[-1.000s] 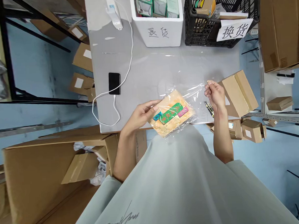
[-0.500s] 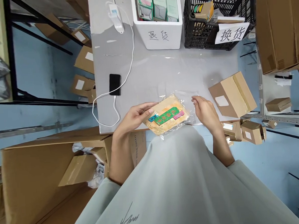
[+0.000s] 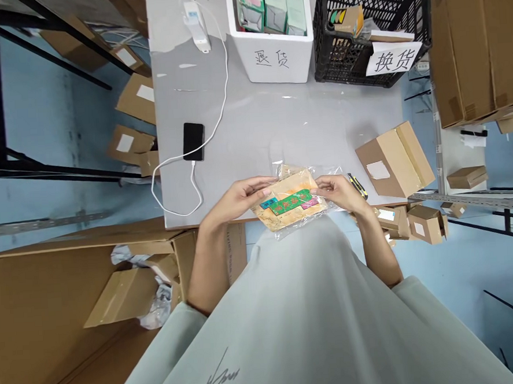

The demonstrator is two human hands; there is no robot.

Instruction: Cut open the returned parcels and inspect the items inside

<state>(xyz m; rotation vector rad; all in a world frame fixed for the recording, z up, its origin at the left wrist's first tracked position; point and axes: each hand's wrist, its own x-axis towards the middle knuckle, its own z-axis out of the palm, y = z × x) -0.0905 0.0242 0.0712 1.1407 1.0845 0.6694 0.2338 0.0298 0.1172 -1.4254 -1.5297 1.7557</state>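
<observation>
A flat yellow-orange packet [image 3: 287, 203] in a clear plastic bag [image 3: 326, 170] is held between the two grips, over the near edge of the table [image 3: 273, 115]. The left grip [image 3: 237, 201] grasps the packet's left end, thumb on the upper face. The right grip [image 3: 340, 190] grasps the right end, its thumb on the face and its fingers along the far side.

The packet's long axis runs left to right, slanting so that the right end sits slightly farther off than the left. Its printed face is turned up. A green label [image 3: 292, 202] follows the same slant, with red characters too small to read; a blue patch [image 3: 267, 203] adjoins its left end and a pink patch [image 3: 310, 202] lies at its right.

Just right of the right grip, a yellow-and-black cutter [image 3: 357, 186] lies near the table's edge, and beyond it a brown box [image 3: 394, 161] carries a white label that cannot be read. At the far side, the white tub [image 3: 278, 59] reads "退货", and the paper on the black crate [image 3: 339, 53] reads "换货". A black phone [image 3: 192, 141] with a white cable [image 3: 222, 110] lies at the left.
</observation>
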